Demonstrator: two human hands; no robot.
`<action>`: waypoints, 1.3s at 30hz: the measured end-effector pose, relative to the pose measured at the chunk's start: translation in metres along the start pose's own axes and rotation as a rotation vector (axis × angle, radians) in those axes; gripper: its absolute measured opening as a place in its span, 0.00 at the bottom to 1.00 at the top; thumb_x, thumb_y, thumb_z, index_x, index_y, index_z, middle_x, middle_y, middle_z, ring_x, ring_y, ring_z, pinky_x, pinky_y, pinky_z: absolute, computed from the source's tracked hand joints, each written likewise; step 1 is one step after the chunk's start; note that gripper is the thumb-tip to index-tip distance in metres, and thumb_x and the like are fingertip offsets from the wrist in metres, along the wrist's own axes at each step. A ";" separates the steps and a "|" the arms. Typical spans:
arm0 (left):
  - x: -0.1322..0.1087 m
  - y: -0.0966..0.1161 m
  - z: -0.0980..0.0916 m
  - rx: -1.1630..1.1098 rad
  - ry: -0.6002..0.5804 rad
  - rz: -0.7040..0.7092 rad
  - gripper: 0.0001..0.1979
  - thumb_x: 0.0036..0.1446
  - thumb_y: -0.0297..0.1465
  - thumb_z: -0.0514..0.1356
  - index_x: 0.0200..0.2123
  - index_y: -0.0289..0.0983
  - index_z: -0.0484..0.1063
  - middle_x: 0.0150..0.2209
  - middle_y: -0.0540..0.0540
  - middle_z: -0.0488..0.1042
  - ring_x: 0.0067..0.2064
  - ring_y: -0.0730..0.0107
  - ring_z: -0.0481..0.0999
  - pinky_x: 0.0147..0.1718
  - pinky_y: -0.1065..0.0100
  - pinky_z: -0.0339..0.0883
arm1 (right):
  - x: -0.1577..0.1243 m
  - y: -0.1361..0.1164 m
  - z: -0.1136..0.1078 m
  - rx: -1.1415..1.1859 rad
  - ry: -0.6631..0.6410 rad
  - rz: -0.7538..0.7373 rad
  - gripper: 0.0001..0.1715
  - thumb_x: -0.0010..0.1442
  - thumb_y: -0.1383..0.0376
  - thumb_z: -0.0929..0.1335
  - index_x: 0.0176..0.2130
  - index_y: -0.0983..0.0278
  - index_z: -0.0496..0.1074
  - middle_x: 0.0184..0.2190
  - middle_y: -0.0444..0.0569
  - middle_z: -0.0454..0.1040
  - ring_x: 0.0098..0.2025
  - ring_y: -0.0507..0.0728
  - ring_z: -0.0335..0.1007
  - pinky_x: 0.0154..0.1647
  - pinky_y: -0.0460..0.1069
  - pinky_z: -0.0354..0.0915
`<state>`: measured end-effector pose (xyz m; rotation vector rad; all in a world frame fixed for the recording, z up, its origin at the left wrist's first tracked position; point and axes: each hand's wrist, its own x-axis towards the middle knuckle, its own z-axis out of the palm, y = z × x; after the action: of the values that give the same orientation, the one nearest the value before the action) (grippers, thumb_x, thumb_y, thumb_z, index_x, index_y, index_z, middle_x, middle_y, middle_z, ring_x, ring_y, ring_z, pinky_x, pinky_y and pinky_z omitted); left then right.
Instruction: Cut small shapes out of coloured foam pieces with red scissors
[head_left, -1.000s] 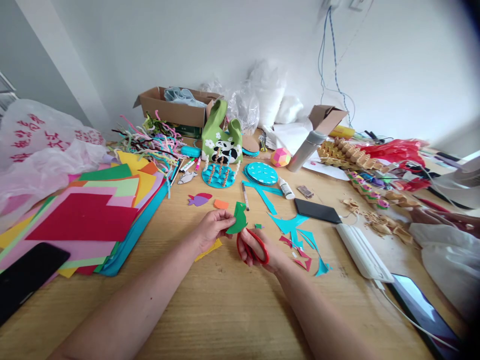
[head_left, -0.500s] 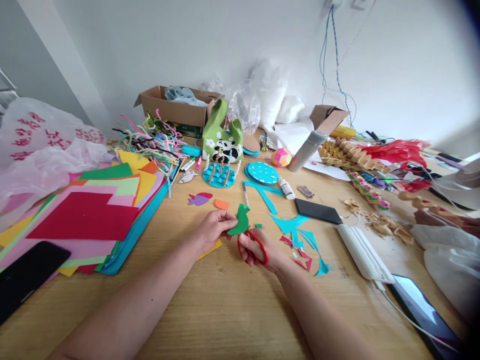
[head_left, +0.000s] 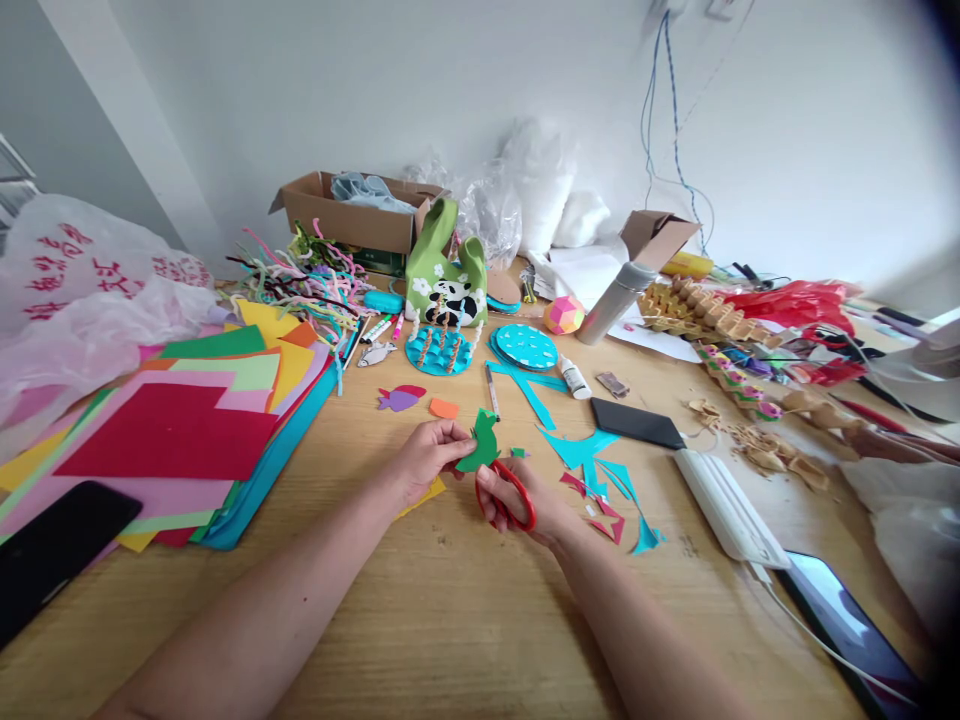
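My left hand [head_left: 435,455] pinches the left edge of a green paper cutout [head_left: 484,442] with a curved, notched outline. In my right hand [head_left: 517,495] are red-handled scissors [head_left: 531,508], fingers through the loops; their blades are mostly hidden behind the lower edge of the green piece. Under my left hand lies a bit of yellow paper [head_left: 427,495]. A scrap of orange paper [head_left: 444,408] and a purple-and-red paper fish [head_left: 402,398] lie just beyond, with a pen [head_left: 492,388] beside them.
Stacked coloured sheets [head_left: 165,430] and a black phone [head_left: 67,545] are at left. Blue paper scraps [head_left: 577,450], a black power bank [head_left: 636,422] and a white power strip [head_left: 731,510] lie to the right. A green panda bag [head_left: 450,275] and a tilted steel flask [head_left: 616,302] stand behind.
The green cutout, the scissors and both hands stay almost in place. At the far right edge, the white plastic has shifted slightly.
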<state>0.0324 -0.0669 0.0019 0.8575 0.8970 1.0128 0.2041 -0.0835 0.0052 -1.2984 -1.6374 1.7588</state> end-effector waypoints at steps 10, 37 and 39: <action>-0.001 0.002 0.002 -0.012 0.007 -0.006 0.16 0.38 0.37 0.72 0.24 0.34 0.71 0.24 0.49 0.71 0.24 0.76 0.67 0.25 0.71 0.57 | -0.001 0.002 0.000 0.021 -0.018 -0.033 0.38 0.54 0.34 0.65 0.22 0.65 0.65 0.17 0.43 0.68 0.14 0.46 0.60 0.15 0.42 0.54; -0.001 0.001 0.000 -0.017 0.008 -0.016 0.15 0.38 0.36 0.72 0.24 0.34 0.71 0.24 0.49 0.72 0.24 0.75 0.67 0.24 0.71 0.56 | -0.002 -0.001 0.001 0.027 0.005 -0.035 0.36 0.56 0.35 0.63 0.24 0.64 0.64 0.16 0.42 0.66 0.14 0.47 0.58 0.15 0.43 0.52; -0.001 0.001 -0.001 -0.010 0.005 -0.017 0.15 0.38 0.37 0.72 0.24 0.34 0.71 0.24 0.49 0.71 0.24 0.76 0.67 0.24 0.71 0.56 | -0.002 -0.001 0.001 0.026 0.013 -0.035 0.36 0.56 0.35 0.63 0.24 0.64 0.64 0.16 0.42 0.66 0.14 0.47 0.58 0.15 0.43 0.52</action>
<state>0.0311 -0.0673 0.0030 0.8381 0.9016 1.0042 0.2035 -0.0854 0.0069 -1.2594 -1.6157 1.7413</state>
